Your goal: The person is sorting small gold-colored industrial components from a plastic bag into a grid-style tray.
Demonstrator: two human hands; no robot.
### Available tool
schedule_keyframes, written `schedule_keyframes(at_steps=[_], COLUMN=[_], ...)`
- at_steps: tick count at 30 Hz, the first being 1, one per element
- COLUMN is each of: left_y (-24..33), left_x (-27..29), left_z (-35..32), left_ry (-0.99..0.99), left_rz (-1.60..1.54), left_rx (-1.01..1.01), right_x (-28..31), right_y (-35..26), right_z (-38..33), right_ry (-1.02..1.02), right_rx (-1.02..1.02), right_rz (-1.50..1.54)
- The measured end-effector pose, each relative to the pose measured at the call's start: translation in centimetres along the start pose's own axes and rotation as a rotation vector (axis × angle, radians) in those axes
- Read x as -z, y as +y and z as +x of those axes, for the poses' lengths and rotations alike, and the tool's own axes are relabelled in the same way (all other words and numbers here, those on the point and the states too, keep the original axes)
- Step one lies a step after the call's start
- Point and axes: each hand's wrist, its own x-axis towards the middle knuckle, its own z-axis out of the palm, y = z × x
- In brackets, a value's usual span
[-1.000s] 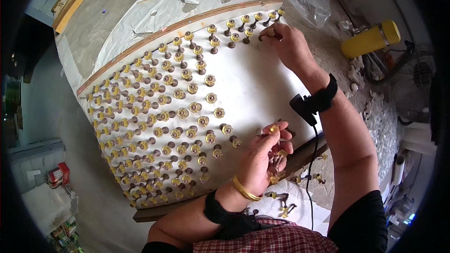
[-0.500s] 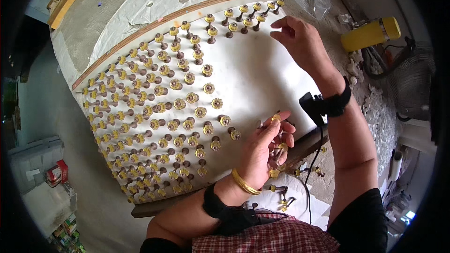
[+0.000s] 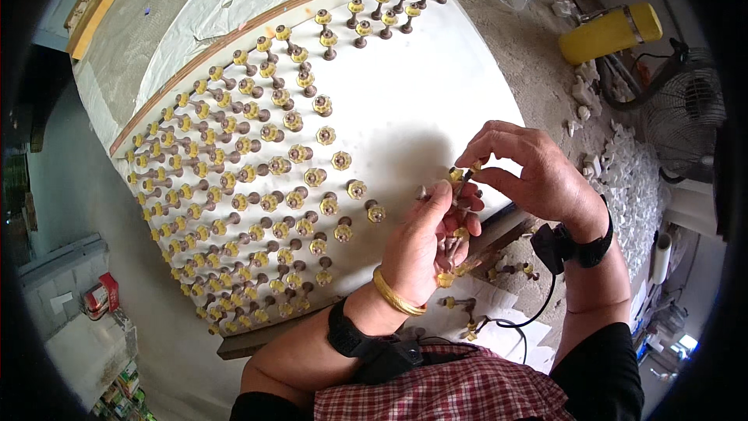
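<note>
Small stemmed pieces with yellow flower-shaped heads and brown stems and feet stand upright in many rows on a white board. My left hand is closed around a bunch of the same pieces, palm up, over the board's near edge. My right hand meets it there, thumb and fingers pinching one stemmed piece at the top of the bunch. Whether that piece still rests against my left fingers is hard to tell.
A wooden strip borders the board's far side. Loose stemmed pieces lie on white paper near me. To the right are a yellow bottle, a black fan and crumpled clear plastic. A black cable hangs from my right wrist.
My right hand has come back from the far right row of pieces to my left hand and now pinches a piece there. My left hand still holds its bunch.
</note>
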Motion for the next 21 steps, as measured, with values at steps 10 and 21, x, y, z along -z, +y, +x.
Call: schedule_keyframes(at_steps=[10, 21], left_y=[-0.3, -0.1], left_x=[0.3, -0.3], left_z=[-0.3, -0.2], left_ry=[0.01, 0.015], left_rz=[0.079, -0.002], left_rx=[-0.016, -0.073], right_x=[-1.8, 1.7], right_y=[0.2, 6.4], right_z=[-0.2, 11.4], right_ry=[-0.088, 0.555], right_rx=[-0.223, -0.263], right_rz=[0.541, -0.041])
